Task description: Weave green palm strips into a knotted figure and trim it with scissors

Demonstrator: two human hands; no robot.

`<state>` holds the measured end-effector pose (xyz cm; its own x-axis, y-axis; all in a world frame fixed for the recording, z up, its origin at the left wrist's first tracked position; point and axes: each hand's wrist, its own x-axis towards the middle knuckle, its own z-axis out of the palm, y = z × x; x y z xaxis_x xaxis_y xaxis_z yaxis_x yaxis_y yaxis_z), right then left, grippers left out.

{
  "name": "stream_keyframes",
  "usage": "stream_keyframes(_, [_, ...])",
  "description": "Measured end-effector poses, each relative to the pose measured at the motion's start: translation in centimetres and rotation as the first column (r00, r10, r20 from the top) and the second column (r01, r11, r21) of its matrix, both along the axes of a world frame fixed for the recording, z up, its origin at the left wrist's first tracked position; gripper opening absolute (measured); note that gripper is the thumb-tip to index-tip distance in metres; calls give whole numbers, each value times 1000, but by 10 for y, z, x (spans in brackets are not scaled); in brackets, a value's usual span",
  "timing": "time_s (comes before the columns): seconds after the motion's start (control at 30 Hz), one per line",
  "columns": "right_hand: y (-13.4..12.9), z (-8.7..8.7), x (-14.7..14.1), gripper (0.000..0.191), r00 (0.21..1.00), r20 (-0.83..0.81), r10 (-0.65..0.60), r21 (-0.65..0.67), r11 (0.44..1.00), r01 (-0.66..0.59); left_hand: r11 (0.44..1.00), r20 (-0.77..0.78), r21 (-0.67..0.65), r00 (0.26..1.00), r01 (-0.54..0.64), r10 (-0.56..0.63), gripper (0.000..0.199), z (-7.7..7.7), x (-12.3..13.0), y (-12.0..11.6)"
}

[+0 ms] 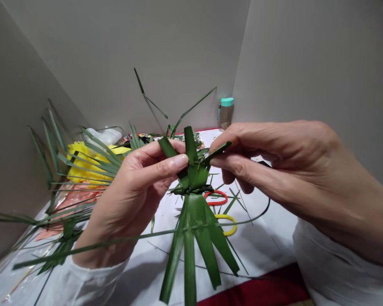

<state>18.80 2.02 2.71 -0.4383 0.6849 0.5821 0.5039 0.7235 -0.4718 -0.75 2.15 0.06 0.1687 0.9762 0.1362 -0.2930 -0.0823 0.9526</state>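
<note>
A woven green leaf figure hangs upright between my hands above the table. Several flat strips fan downward from its tied waist, and a few short ones stick up at the top. My left hand grips its upper left part, thumb in front and fingers behind. The thumb and forefinger of my right hand pinch a leaf strip at its upper right. A long thin leaf strand crosses in front of the lower strips and curves up toward my right hand. My right fingertips are partly hidden.
Red and yellow handle loops, seemingly of scissors, lie behind the figure among leaf scraps. Long palm leaves, yellow material, a white plastic bag and a pink sheet crowd the left. A bottle stands by the back wall.
</note>
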Motion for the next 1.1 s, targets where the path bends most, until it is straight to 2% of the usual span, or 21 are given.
stream_keyframes(0.07, [0, 1, 1, 18, 998, -31, 47, -79, 996, -49, 1000, 8, 2, 1000, -4, 4, 5, 1, 0, -2])
stream_keyframes(0.23, [-1, 3, 1, 18, 998, -29, 60, -123, 990, -63, 999, 20, 4, 999, -37, 37, 9, 4, 2, -6])
stream_keyframes(0.4, [2, 1, 3, 16, 995, -29, 99, -117, 988, -102, 997, 21, 23, 997, -76, 76, 11, 3, 4, -7])
stream_keyframes(0.6, [0, 1, 4, 18, 997, -16, 73, -120, 990, -74, 990, -28, 45, 991, -130, 131, 9, 4, 5, -8])
stream_keyframes(0.77, [-3, 6, 1, 29, 997, -24, 70, -167, 983, -72, 995, -20, 31, 995, -99, 100, 10, 5, 4, -11])
stream_keyframes(1.1, [-1, 7, 3, 26, 995, -30, 97, -189, 977, -101, 1000, 4, 16, 1000, 14, -14, 10, 2, 2, -10])
